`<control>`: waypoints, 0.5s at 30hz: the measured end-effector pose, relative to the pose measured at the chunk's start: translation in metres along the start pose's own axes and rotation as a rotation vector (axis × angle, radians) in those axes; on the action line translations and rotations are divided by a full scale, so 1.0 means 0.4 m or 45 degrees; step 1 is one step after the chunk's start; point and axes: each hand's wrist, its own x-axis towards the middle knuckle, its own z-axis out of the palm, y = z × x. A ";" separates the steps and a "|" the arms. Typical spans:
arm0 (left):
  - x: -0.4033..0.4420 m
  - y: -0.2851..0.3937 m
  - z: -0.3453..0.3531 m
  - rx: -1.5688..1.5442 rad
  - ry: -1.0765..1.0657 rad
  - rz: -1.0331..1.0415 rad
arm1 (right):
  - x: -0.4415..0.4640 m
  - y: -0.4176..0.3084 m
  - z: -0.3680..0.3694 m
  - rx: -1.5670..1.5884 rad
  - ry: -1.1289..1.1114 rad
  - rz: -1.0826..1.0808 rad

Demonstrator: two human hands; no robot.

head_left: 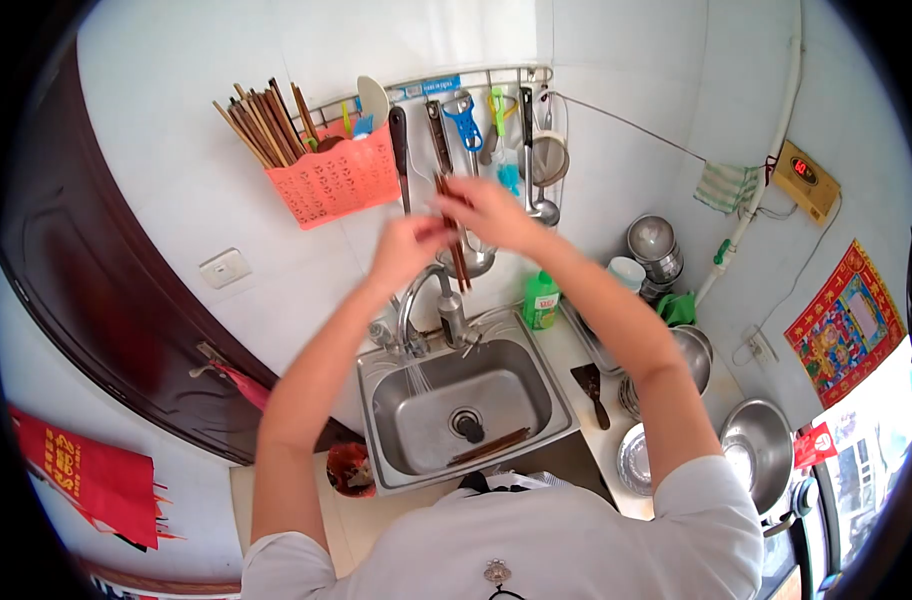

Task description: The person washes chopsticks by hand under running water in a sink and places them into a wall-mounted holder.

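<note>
Both my hands are raised above the sink, in front of the wall rack. My right hand (493, 212) is closed around the upper part of a few dark brown chopsticks (460, 262), which point downward. My left hand (408, 248) is closed on the same chopsticks from the other side, its fingers slightly blurred. Below, water streams from the tap (408, 305) into the steel sink (386, 425). More chopsticks (491, 447) lie on the sink bottom, beside the drain.
A pink basket (336, 182) of chopsticks hangs at upper left. Ladles, a blue peeler (464, 122) and a strainer (550, 158) hang from the rack. Right of the sink are a green bottle (541, 301), a dark spatula (592, 395) and steel bowls (761, 450).
</note>
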 end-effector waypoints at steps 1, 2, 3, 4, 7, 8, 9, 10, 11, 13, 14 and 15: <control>0.042 0.037 -0.057 0.077 0.073 0.077 | 0.064 -0.024 -0.031 -0.035 0.048 -0.100; 0.081 0.095 -0.126 0.268 0.107 0.206 | 0.127 -0.057 -0.065 -0.013 0.072 -0.129; 0.109 0.159 -0.189 0.459 0.140 0.327 | 0.186 -0.085 -0.090 0.014 0.094 -0.156; 0.130 0.211 -0.232 0.389 0.206 0.257 | 0.252 -0.097 -0.106 0.013 0.183 -0.255; 0.190 0.333 -0.365 0.342 0.285 0.228 | 0.412 -0.175 -0.155 -0.012 0.302 -0.434; 0.212 0.361 -0.407 0.421 0.295 0.261 | 0.456 -0.200 -0.166 0.000 0.325 -0.448; 0.230 0.387 -0.446 0.502 0.304 0.291 | 0.493 -0.225 -0.173 0.016 0.348 -0.461; 0.240 0.414 -0.480 0.579 0.320 0.296 | 0.519 -0.250 -0.178 0.004 0.390 -0.450; 0.253 0.435 -0.513 0.663 0.311 0.216 | 0.545 -0.265 -0.178 -0.014 0.412 -0.443; 0.264 0.444 -0.553 0.741 0.348 0.202 | 0.585 -0.285 -0.168 -0.046 0.451 -0.420; 0.272 0.436 -0.576 0.750 0.272 0.142 | 0.600 -0.286 -0.151 -0.077 0.456 -0.420; 0.274 0.418 -0.592 0.758 0.197 0.077 | 0.609 -0.280 -0.132 -0.119 0.452 -0.418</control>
